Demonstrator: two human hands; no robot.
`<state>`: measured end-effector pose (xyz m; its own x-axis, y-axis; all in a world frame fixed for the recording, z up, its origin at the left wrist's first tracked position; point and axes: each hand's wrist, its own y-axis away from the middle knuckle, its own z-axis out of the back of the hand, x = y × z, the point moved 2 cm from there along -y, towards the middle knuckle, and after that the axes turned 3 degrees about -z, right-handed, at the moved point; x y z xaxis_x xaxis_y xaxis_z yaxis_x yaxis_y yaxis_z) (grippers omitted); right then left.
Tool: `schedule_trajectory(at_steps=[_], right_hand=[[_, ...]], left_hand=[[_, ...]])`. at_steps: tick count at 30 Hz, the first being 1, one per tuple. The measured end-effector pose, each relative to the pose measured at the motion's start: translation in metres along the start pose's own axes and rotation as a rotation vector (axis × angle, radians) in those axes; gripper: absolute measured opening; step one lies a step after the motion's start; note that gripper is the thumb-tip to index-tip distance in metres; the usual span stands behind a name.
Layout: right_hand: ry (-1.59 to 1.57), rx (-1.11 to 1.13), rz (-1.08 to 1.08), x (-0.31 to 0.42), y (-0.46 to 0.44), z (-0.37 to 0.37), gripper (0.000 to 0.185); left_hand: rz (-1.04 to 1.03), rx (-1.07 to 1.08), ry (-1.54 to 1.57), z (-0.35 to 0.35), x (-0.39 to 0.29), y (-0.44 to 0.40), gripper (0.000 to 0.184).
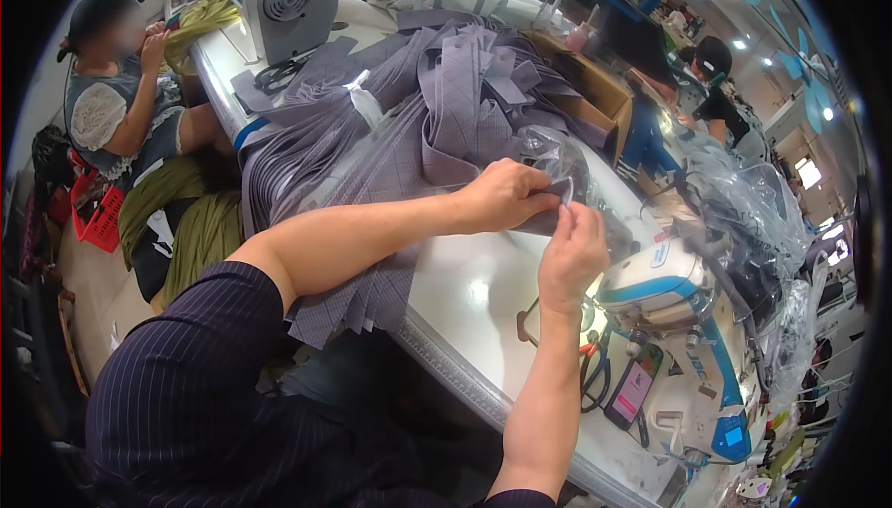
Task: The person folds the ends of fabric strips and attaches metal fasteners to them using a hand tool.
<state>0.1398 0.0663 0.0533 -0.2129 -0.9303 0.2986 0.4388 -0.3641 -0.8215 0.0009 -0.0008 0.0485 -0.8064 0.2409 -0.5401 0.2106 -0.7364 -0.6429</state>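
Observation:
Above the white table [465, 276], my left hand [506, 194] and my right hand [573, 253] meet. Fingers of both are pinched on a small piece of grey fabric [564, 191] with a pale edge; the fingers cover most of it. Behind and left of my hands lies a large heap of grey checked fabric strips [455, 118], with a white tie [362, 102] around one bundle. Close behind my fingers is a clear plastic bag [550, 148]. A white and blue sewing machine [655, 280] stands right of my right hand.
Scissors [597, 380] and a phone [635, 387] with a lit screen lie before the sewing machine. A cardboard box [595, 90] stands behind the heap. Clear plastic wrap [743, 201] crowds the right side. At the left sits another person [116, 104], near a second machine [288, 6].

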Motion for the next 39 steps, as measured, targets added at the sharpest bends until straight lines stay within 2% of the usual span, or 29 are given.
schedule_trajectory(at_steps=[1,2,3,4,5,6,9,16,22,25,34,39], right_hand=[[-0.044,-0.083,-0.006,-0.001,0.0,-0.002,0.006],[-0.046,-0.077,-0.002,-0.001,0.0,-0.003,0.006],[-0.199,-0.004,-0.214,-0.006,0.0,-0.006,0.009],[-0.351,0.07,-0.428,-0.011,0.002,-0.009,0.013],[-0.457,0.072,-0.515,-0.015,0.004,-0.012,0.02],[-0.458,0.072,-0.517,-0.022,0.006,-0.015,0.02],[-0.757,0.116,-0.768,-0.03,0.008,-0.016,0.022],[-0.845,0.129,-0.775,-0.034,0.009,-0.017,0.025],[-0.779,0.163,-0.744,-0.04,0.01,-0.014,0.025],[-0.757,0.201,-0.815,-0.039,0.008,-0.012,0.025],[-0.706,0.214,-0.799,-0.04,0.007,-0.011,0.026],[-0.587,0.248,-0.654,-0.04,0.008,-0.014,0.028]], left_hand=[[0.002,-0.007,-0.001,0.003,-0.001,-0.001,0.03],[0.171,0.061,0.214,0.003,0.001,0.0,0.032],[0.338,0.131,0.43,0.003,0.002,0.001,0.034],[0.342,0.128,0.43,0.001,0.005,0.002,0.034],[0.343,0.133,0.449,-0.003,0.01,0.004,0.034],[0.344,0.138,0.468,-0.005,0.012,0.005,0.034],[0.354,0.134,0.498,-0.008,0.016,0.005,0.033],[0.378,0.141,0.532,-0.008,0.014,0.006,0.03],[0.393,0.193,0.557,-0.006,0.009,0.007,0.032],[0.383,0.218,0.503,-0.005,0.008,0.006,0.032],[0.32,0.165,0.435,-0.006,0.006,0.006,0.03],[0.247,0.129,0.35,-0.003,0.0,0.008,0.026]])
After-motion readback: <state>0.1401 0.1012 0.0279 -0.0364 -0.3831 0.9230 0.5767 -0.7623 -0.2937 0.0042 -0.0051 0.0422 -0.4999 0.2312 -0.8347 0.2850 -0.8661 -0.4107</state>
